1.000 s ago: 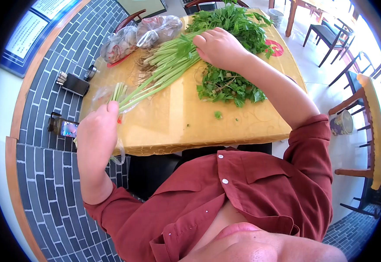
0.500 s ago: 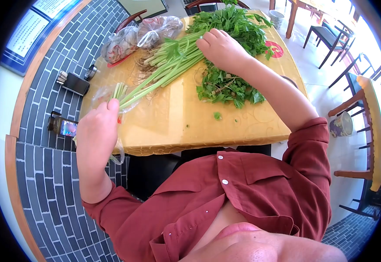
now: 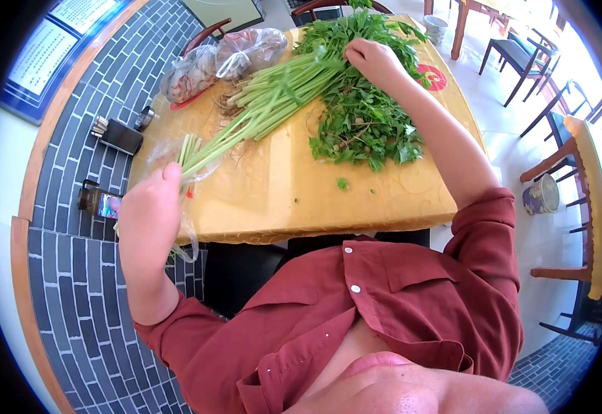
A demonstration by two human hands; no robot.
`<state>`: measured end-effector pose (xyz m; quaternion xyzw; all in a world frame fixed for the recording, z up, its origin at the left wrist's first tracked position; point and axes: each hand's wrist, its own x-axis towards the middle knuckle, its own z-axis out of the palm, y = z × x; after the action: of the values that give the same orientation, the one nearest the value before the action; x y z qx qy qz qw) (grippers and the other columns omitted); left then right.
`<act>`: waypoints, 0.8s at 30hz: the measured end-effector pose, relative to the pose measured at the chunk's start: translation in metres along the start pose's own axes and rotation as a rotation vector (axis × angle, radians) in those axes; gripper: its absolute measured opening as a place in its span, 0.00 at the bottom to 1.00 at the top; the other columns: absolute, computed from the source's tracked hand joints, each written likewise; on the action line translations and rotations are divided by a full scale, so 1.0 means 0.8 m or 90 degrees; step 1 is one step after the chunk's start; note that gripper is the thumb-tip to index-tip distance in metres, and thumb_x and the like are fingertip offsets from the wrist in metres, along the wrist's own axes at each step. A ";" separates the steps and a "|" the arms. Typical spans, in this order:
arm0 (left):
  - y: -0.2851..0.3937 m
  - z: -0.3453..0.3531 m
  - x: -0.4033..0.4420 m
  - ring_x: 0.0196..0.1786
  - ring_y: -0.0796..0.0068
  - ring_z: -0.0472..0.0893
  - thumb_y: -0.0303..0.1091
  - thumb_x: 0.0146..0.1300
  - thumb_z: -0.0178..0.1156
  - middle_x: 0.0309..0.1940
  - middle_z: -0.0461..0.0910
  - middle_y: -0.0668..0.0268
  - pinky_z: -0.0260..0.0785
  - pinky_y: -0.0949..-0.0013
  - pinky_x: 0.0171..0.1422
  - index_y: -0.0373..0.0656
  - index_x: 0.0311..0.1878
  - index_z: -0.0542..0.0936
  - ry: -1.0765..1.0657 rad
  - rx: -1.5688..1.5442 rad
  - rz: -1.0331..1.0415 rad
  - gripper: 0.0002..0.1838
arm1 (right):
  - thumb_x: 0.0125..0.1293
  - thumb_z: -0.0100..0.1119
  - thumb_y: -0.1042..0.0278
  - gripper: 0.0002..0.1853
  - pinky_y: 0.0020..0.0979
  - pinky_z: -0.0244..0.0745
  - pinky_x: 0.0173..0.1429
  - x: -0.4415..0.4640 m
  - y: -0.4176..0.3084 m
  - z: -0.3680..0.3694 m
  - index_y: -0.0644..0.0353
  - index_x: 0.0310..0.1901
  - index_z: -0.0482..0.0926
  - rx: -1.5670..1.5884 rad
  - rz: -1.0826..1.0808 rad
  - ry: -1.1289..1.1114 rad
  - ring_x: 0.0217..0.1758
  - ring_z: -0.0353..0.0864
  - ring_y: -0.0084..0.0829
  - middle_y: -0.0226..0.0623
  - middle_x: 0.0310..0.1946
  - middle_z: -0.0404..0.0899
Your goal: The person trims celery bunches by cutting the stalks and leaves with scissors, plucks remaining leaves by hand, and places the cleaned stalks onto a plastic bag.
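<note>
A pile of thin-stalked celery (image 3: 284,90) lies across the table, its roots toward the left and its leaves toward the back right. Closed around the lower ends of a few stalks is my left hand (image 3: 151,210), at the table's left front edge. Those stalks stretch up toward the pile. My right hand (image 3: 378,63) is bent with its fingertips pinched at the top of the stalks, where the leaves start; exactly what the fingers hold is partly hidden. Below that hand sits a heap of plucked celery leaves (image 3: 366,131). A clear plastic bag (image 3: 201,169) lies beneath the stalks near my left hand.
Two tied plastic bags (image 3: 251,52) with contents stand at the back left, partly on a red tray (image 3: 194,99). A dark holder (image 3: 120,136) and a phone (image 3: 104,204) are at the left by the brick wall. Chairs (image 3: 522,62) stand to the right.
My right hand has slid up and right along the stalks toward the leaves. The left hand has shifted slightly left and down, still gripping the stalk ends.
</note>
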<state>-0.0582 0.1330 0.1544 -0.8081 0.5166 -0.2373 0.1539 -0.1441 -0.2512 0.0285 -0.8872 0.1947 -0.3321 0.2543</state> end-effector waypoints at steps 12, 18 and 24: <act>-0.004 -0.001 -0.005 0.32 0.54 0.77 0.27 0.62 0.47 0.26 0.75 0.56 0.68 0.57 0.33 0.40 0.36 0.69 0.001 0.011 -0.017 0.03 | 0.64 0.55 0.60 0.15 0.37 0.60 0.64 -0.014 -0.049 0.015 0.51 0.50 0.76 -0.123 -0.379 0.128 0.61 0.68 0.32 0.29 0.52 0.75; -0.009 0.000 -0.010 0.33 0.57 0.78 0.25 0.57 0.49 0.27 0.75 0.58 0.70 0.59 0.34 0.41 0.37 0.70 -0.015 0.024 -0.002 0.04 | 0.64 0.53 0.64 0.08 0.35 0.64 0.60 -0.020 -0.040 0.001 0.55 0.40 0.78 -0.108 -0.419 0.022 0.53 0.73 0.32 0.30 0.44 0.78; -0.002 0.001 -0.008 0.33 0.56 0.78 0.25 0.57 0.49 0.28 0.75 0.57 0.70 0.58 0.34 0.40 0.38 0.70 -0.019 -0.001 0.013 0.05 | 0.63 0.45 0.72 0.08 0.30 0.65 0.56 -0.024 -0.050 -0.010 0.60 0.33 0.76 0.207 -0.127 0.000 0.47 0.75 0.29 0.34 0.39 0.80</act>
<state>-0.0591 0.1391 0.1531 -0.8062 0.5231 -0.2231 0.1631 -0.1564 -0.2123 0.0473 -0.8493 0.0496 -0.3826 0.3603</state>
